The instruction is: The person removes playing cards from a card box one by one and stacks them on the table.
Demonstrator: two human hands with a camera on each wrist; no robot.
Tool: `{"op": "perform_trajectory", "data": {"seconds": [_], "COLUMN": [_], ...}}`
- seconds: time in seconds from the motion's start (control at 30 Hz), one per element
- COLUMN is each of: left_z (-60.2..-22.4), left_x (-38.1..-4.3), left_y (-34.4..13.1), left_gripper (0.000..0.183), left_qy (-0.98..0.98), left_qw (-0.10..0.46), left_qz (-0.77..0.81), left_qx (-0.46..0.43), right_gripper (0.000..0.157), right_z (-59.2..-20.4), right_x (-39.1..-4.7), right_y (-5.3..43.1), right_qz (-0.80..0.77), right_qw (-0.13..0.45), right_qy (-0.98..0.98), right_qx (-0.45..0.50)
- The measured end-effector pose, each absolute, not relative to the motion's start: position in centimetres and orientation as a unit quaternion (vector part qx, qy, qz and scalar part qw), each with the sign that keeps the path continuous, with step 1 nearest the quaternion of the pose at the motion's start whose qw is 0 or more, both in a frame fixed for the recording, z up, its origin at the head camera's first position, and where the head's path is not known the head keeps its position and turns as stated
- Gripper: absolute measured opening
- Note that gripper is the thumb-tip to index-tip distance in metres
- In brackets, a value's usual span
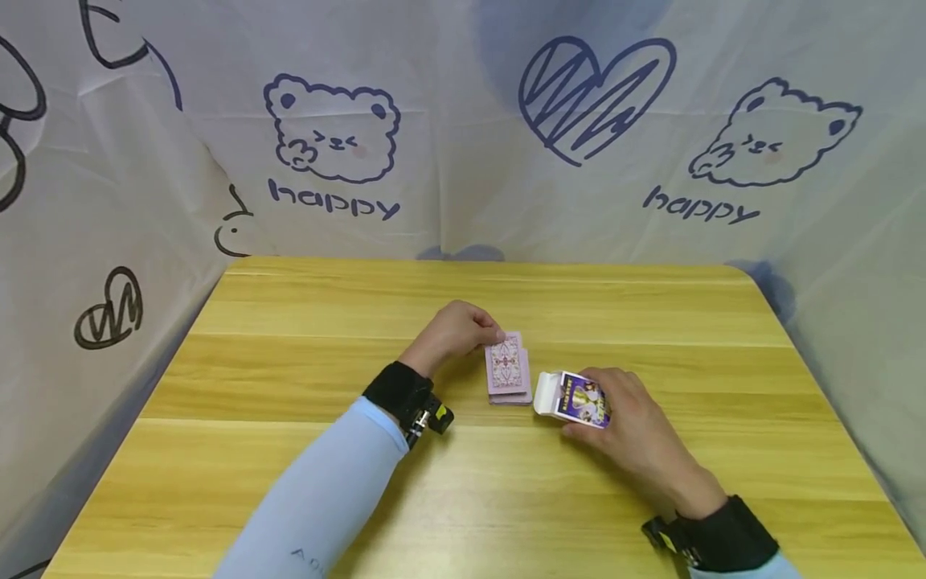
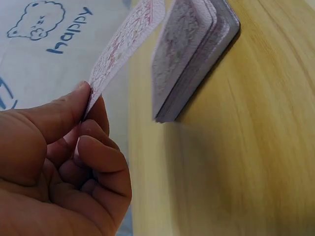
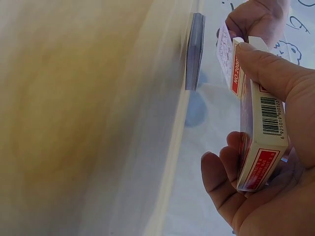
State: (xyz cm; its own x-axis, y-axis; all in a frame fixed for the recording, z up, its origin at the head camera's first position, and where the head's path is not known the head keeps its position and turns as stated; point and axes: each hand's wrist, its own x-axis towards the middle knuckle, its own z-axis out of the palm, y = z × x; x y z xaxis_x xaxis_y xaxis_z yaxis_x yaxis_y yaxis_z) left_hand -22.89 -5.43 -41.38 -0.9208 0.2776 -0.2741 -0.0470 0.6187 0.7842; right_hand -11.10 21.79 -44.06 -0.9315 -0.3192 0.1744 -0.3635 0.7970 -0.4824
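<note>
My left hand (image 1: 459, 328) pinches a single patterned playing card (image 1: 505, 362) by its edge between thumb and fingers. In the left wrist view, that card (image 2: 123, 46) is lifted at a slant, apart from the stack of playing cards (image 2: 182, 54). The stack (image 1: 526, 376) lies on the table under the card, its edges slightly uneven. My right hand (image 1: 640, 418) grips a purple and white card box (image 1: 582, 400), thumb along one side and fingers on the other. The box's white flap (image 1: 546, 392) stands open toward the stack. Its barcode side (image 3: 269, 115) shows in the right wrist view.
A wood-grain table (image 1: 289, 386) spreads under both hands. White cloth (image 1: 463, 161) with drawn bears and hearts hangs behind the table and at its sides. Each wrist wears a black strap (image 1: 398, 394) with a small camera.
</note>
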Motion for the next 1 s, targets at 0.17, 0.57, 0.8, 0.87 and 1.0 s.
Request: {"op": "perform_trajectory", "data": {"seconds": [0.17, 0.57, 0.8, 0.87, 1.0], "left_z": [-41.6, -42.3, -42.5, -42.6, -42.8], "left_x": [-23.3, -23.7, -23.8, -23.8, -23.9], "left_y": [-4.8, -4.2, -4.1, -4.0, -4.0], "left_gripper": [0.015, 0.017, 0.016, 0.016, 0.015], "left_qy": [0.883, 0.899, 0.898, 0.899, 0.902], "left_qw": [0.203, 0.199, 0.204, 0.204, 0.202], "left_qz": [0.42, 0.386, 0.385, 0.384, 0.378], "left_qx": [0.06, 0.061, 0.055, 0.054, 0.055], "right_gripper": [0.08, 0.079, 0.079, 0.079, 0.079], "right_z": [-44.2, -44.2, -44.2, -44.2, -44.3], "right_x": [-11.1, -11.1, -11.1, -11.1, -11.1], "right_y": [21.8, 21.8, 21.8, 21.8, 21.8], "right_qz": [0.262, 0.264, 0.266, 0.266, 0.265], "right_qw": [0.045, 0.044, 0.043, 0.044, 0.045], "right_qy": [-0.947, -0.947, -0.946, -0.946, -0.946], "right_qx": [0.18, 0.178, 0.179, 0.18, 0.179]}}
